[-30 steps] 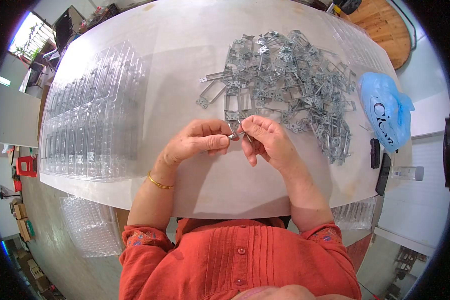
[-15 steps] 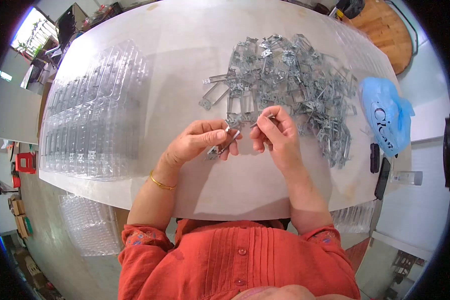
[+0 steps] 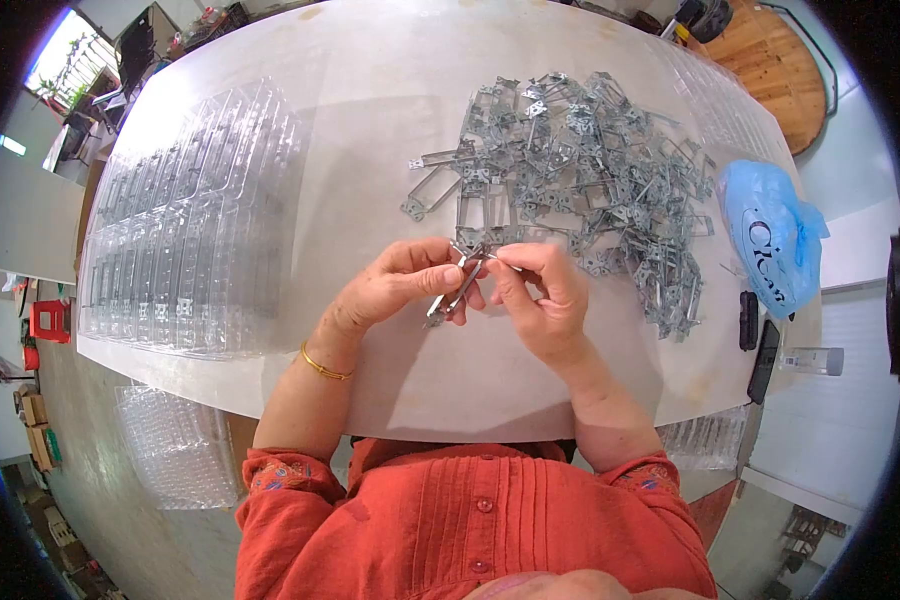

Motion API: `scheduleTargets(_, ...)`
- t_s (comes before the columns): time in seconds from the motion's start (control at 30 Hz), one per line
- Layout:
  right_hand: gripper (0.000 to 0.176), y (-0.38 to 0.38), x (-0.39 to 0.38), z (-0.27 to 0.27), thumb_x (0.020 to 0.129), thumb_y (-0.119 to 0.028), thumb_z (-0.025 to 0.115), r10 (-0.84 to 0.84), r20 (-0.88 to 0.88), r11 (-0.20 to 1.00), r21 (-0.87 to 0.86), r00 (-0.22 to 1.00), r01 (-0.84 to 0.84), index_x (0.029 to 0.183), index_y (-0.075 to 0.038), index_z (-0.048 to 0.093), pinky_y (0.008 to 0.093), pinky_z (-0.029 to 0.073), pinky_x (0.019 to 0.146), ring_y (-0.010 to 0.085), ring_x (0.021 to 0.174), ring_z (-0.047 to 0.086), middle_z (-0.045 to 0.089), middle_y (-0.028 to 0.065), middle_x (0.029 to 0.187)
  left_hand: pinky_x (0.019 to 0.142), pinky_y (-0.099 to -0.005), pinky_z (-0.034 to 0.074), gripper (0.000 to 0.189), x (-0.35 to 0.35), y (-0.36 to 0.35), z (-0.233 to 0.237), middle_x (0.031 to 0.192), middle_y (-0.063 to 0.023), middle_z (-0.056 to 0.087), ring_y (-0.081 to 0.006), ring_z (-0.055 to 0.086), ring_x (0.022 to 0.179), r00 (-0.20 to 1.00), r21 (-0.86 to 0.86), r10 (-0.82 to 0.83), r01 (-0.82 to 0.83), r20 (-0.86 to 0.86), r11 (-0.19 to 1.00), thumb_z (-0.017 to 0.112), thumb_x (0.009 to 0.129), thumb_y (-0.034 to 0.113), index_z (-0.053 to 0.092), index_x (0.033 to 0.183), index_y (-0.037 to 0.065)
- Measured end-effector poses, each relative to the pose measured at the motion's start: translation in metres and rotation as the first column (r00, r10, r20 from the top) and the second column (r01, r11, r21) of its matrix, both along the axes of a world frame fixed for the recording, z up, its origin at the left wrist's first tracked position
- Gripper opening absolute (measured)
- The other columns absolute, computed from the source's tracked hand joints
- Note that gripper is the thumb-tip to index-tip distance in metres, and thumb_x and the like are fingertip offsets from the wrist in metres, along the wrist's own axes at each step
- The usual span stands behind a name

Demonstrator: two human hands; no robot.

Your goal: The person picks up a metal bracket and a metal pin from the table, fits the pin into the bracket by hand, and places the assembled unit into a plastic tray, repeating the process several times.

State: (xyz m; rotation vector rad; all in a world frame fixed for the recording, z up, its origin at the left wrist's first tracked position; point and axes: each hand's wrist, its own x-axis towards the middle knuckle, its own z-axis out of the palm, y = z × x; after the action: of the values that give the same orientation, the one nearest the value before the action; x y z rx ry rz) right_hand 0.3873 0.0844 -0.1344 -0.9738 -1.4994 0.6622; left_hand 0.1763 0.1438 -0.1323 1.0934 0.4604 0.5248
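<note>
Metal bracket (image 3: 460, 290) above surface (image 3: 370, 60), toward near edge. Left hand (image 3: 410, 282): fingers pinched on frame. Right hand (image 3: 544, 302): fingers closed, apparently on thin metal piece (image 3: 490, 256); view poor. Likely light, stiff, slick; grip long rails.

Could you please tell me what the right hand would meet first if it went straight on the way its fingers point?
The right hand would probably meet the metal bracket in the left hand first; the two may already touch, since depth is unclear here.
</note>
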Motion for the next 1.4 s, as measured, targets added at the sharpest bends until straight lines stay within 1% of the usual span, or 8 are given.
scheduleTargets(0.23, 0.010, -0.003, 0.002, 0.008, 0.096, -0.006, 0.068, -0.014, 0.167, 0.995, -0.091, 0.986, 0.030, 0.093, -0.003, 0.059, 0.0250, 0.050, 0.055, 0.0096, 0.065, 0.065, 0.068, 0.0050, 0.076, 0.085, -0.0298, 0.053, 0.038, 0.003, -0.003, -0.002, 0.105, -0.0111, 0.072, -0.0153, 0.067, 0.097, 0.999, 0.014, 0.048, -0.047, -0.020, 0.999, 0.070, 0.097, 0.023, 0.061, 0.126, 0.000)
scheduleTargets(0.47, 0.014, 0.000, 0.010, 0.004, 0.103, -0.016, 0.060, 0.062, -0.209, 0.938, -0.322, 0.976, -0.128, 0.095, -0.006, 0.057, 0.0214, 0.043, 0.052, 0.0052, 0.059, 0.054, 0.060, -0.0007, 0.073, 0.094, -0.0335, 0.053, 0.042, 0.002, 0.001, -0.010, 0.114, -0.0103, 0.071, -0.0197, 0.067, 0.107, 0.981, 0.083, 0.193, -0.192, 0.000, 0.978, 0.072, 0.095, 0.019, 0.060, 0.132, 0.003)
scheduleTargets(0.57, 0.012, 0.003, 0.005, 0.006, 0.105, -0.017, 0.059, 0.026, -0.349, 0.940, -0.310, 0.937, -0.141, 0.098, -0.007, 0.057, 0.0203, 0.042, 0.052, 0.0045, 0.059, 0.053, 0.060, -0.0008, 0.078, 0.096, -0.0346, 0.051, 0.041, 0.004, 0.001, -0.008, 0.120, -0.0100, 0.070, -0.0192, 0.064, 0.113, 0.960, 0.404, 0.268, -0.215, -0.077, 0.889, 0.072, 0.095, 0.018, 0.061, 0.132, 0.004)
scheduleTargets(0.63, 0.012, 0.005, 0.005, 0.007, 0.105, -0.018, 0.058, 0.014, -0.402, 0.941, -0.303, 0.916, -0.147, 0.100, -0.007, 0.057, 0.0199, 0.042, 0.052, 0.0043, 0.059, 0.053, 0.060, -0.0007, 0.080, 0.098, -0.0372, 0.050, 0.043, 0.009, -0.004, 0.006, 0.122, -0.0106, 0.068, -0.0227, 0.063, 0.117, 0.902, 0.777, 0.401, -0.136, -0.159, 0.615, 0.075, 0.090, 0.015, 0.062, 0.130, 0.005)
scheduleTargets(0.83, 0.010, 0.001, 0.003, 0.004, 0.103, -0.014, 0.062, 0.047, -0.165, 0.958, -0.272, 0.985, -0.092, 0.103, -0.005, 0.058, 0.0204, 0.046, 0.054, 0.0047, 0.062, 0.057, 0.061, -0.0007, 0.081, 0.104, -0.0457, 0.048, 0.050, 0.014, -0.004, 0.003, 0.124, -0.0121, 0.065, -0.0345, 0.058, 0.123, 0.854, 0.954, 0.497, -0.004, -0.153, 0.301, 0.078, 0.079, 0.009, 0.064, 0.127, 0.006)
scheduleTargets(1.03, 0.010, 0.003, -0.003, -0.005, 0.099, -0.007, 0.066, -0.082, -0.001, 0.980, -0.181, 0.997, 0.080, 0.102, -0.002, 0.057, 0.0232, 0.052, 0.055, 0.0064, 0.066, 0.063, 0.063, 0.0016, 0.083, 0.109, -0.0474, 0.044, 0.053, 0.022, -0.009, 0.012, 0.128, -0.0168, 0.062, -0.0359, 0.052, 0.131, 0.774, 0.967, 0.625, -0.071, -0.100, 0.243, 0.080, 0.077, 0.009, 0.061, 0.125, 0.003)
scheduleTargets(1.23, 0.011, 0.004, -0.005, -0.008, 0.096, -0.001, 0.067, -0.170, -0.107, 0.975, -0.162, 0.980, 0.151, 0.101, -0.001, 0.057, 0.0249, 0.058, 0.059, 0.0081, 0.068, 0.066, 0.064, 0.0049, 0.087, 0.091, -0.0440, 0.047, 0.044, 0.016, -0.012, 0.016, 0.106, -0.0147, 0.064, -0.0331, 0.060, 0.104, 0.766, 0.960, 0.643, -0.177, -0.003, 0.215, 0.084, 0.073, 0.017, 0.062, 0.108, 0.001)
scheduleTargets(1.4, 0.014, 0.004, -0.007, -0.017, 0.095, 0.000, 0.068, -0.172, 0.047, 0.985, 0.009, 0.984, 0.172, 0.104, 0.000, 0.058, 0.0248, 0.057, 0.058, 0.0096, 0.068, 0.066, 0.064, 0.0061, 0.090, 0.076, -0.0409, 0.046, 0.033, 0.020, -0.011, 0.008, 0.087, -0.0109, 0.062, -0.0301, 0.058, 0.081, 0.780, 0.963, 0.622, -0.215, 0.070, 0.162, 0.083, 0.075, 0.016, 0.064, 0.099, 0.004)
